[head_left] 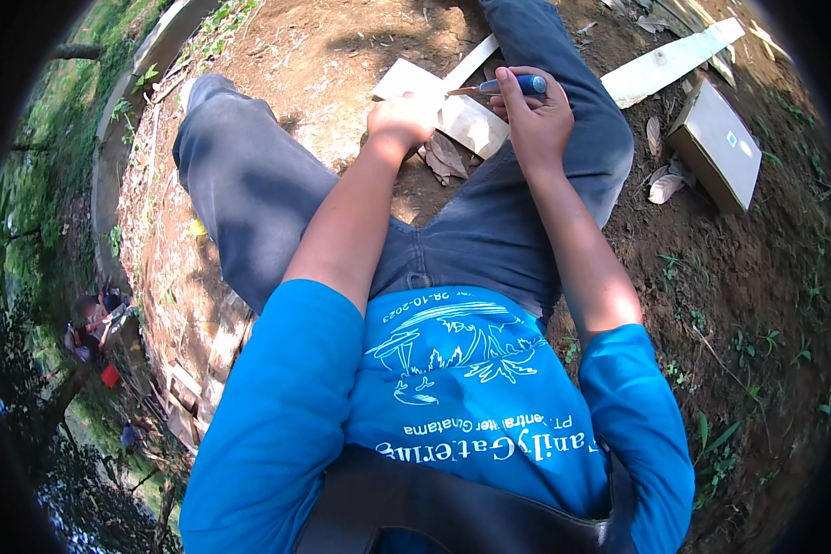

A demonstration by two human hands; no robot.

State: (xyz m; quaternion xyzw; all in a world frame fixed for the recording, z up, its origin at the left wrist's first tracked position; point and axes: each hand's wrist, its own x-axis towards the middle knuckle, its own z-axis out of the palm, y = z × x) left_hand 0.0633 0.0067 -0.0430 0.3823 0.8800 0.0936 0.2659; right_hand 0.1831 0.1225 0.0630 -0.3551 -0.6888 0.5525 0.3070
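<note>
Between my spread legs lies a pale flat wooden board [475, 126], with a narrow wooden strip [472, 61] meeting it at its far side. My left hand [403, 121] is closed on the near left part of the board; its fingertips are mostly hidden. In my right hand [537, 111] is a blue-handled screwdriver [526, 85], gripped by the handle with the thumb along it. Its thin shaft points left, and the tip is at the board close to my left hand. Dry brown leaves [444, 159] lie just below the board.
Right of my bent right leg [582, 120] are a long pale plank [674, 63] and a box [716, 146] with a small blue mark. Dry leaves and small plants dot the brown soil. Far left, people [97, 319] sit near a red object [110, 376] and wood pieces [185, 383].
</note>
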